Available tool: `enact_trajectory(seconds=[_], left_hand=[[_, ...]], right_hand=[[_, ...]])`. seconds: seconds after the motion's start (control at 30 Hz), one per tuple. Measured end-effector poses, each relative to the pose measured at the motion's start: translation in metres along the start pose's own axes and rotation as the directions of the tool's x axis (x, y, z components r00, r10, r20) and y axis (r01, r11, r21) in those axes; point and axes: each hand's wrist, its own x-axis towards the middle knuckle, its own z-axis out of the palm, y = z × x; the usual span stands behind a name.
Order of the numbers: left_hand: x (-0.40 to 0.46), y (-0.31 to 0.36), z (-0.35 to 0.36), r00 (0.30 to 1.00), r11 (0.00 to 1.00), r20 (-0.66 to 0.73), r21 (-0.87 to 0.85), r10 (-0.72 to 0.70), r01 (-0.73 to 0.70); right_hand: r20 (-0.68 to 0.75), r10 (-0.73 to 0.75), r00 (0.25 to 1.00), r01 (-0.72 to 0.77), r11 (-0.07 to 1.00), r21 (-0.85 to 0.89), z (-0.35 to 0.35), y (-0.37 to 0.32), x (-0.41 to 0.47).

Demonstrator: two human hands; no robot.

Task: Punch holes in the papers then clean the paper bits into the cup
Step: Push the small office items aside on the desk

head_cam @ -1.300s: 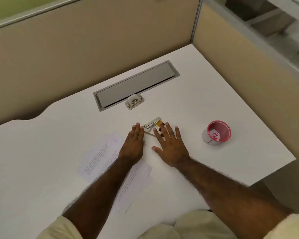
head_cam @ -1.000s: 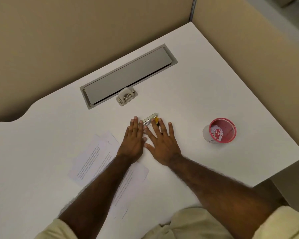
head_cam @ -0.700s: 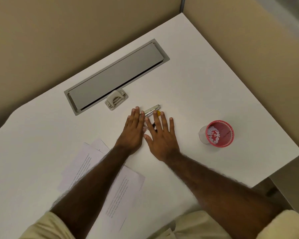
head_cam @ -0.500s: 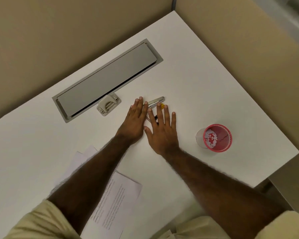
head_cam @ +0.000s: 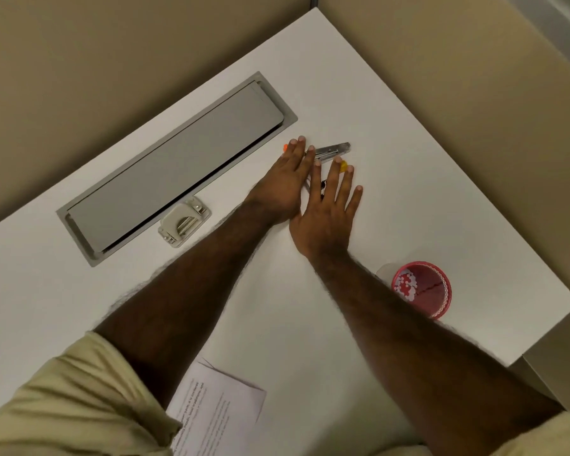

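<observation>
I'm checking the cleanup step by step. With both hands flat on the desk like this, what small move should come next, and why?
Probably draw both flat hands together and toward the desk edge. The left hand and right hand lie open side by side, as if corralling paper bits, which are too small to see here. The cup already holds bits, off to the right.
</observation>
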Motion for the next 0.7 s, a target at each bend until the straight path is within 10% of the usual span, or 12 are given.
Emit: enact_trajectory(seconds=[0.7], left_hand=[[-0.021,0.040,-0.015,0.995,0.995,-0.039,0.011,-0.097,0.097]], right_hand=[[0.062,-0.116,0.991,0.114,0.993,0.033,-0.052,0.009,0.006]])
